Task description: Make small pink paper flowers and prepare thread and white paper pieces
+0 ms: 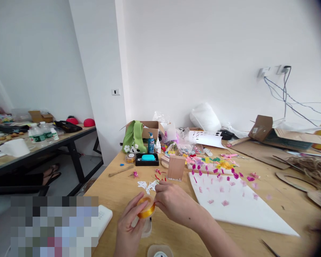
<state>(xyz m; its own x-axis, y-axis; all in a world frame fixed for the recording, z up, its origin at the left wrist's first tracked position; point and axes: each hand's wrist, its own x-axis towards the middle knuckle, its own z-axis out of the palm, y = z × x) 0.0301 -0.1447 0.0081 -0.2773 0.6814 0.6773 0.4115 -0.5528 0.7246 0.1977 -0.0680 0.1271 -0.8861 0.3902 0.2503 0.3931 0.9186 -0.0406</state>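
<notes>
White walls (171, 53) rose behind a wooden desk (104, 185) strewn with craft bits. The left hand (131, 217) had its grip closed around a spool of golden ribbon (146, 212), above the near part. The right hand (171, 201) was just beside it, its grip drawn together; whether it pinched a strand, I couldn't tell. White cut-outs (143, 185) lay beyond, a white board (230, 212) to the right

This looks like a craft workshop. The big wood table (103, 187) has yellow ribbon (146, 213) close by at twelve o'clock, pink petals (225, 203) at one and brown cardboard (270, 153) at two. Another messy table (56, 140) is at ten o'clock.
</notes>
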